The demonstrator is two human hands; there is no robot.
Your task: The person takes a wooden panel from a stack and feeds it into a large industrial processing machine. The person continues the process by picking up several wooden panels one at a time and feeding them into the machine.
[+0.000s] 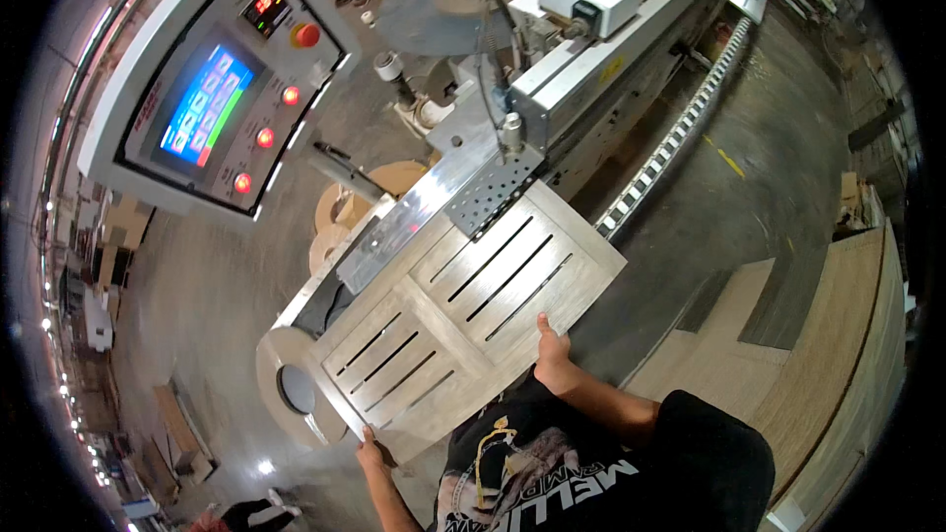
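A light wood-look panel with two groups of long slots [426, 309] lies tilted across the view, its far edge against the metal infeed guide [409, 227] of a long machine. My left hand [370, 449] grips the panel at its near left corner, thumb on top. Along the near edge, toward the right, my right hand [552, 347] holds the panel with the thumb on its face and the fingers hidden below. A perforated metal plate [490, 194] overlaps the panel's far edge.
A control box with a lit screen [207, 103] and red buttons hangs at the upper left. Edge-band rolls [286, 345] sit beside the panel. A roller rail [680, 123] runs along the machine to the far right. Stacked boards [833, 335] stand at the right.
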